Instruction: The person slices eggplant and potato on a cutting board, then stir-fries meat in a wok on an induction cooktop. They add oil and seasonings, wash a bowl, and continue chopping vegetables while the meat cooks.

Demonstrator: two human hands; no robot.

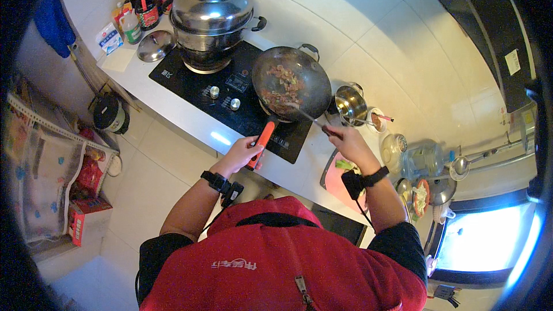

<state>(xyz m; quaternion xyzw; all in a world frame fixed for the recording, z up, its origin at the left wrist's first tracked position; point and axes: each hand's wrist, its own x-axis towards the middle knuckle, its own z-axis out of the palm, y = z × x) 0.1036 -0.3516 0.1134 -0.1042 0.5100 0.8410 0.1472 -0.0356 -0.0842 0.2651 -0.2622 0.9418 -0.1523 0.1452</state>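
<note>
My left hand (239, 154) is closed around the orange-red handle (264, 138) of a dark wok (315, 84), which sits on the right side of a black cooktop (190, 75). Chopped browned food (283, 82), seemingly meat with some green bits, lies spread over the wok's bottom and left side. In my right hand (352, 147) is the dark grip of a metal spatula (313, 119). Its blade reaches into the food at the wok's near side. Both wrists carry black straps with small devices.
A lidded steel steamer pot (211, 13) occupies the cooktop's left side, beside a small lid (156, 46) and several condiment bottles (147, 8). Right of the wok are a steel pot (351, 104), a small cup (377, 121) and a pink cutting board (339, 181) with green vegetable pieces.
</note>
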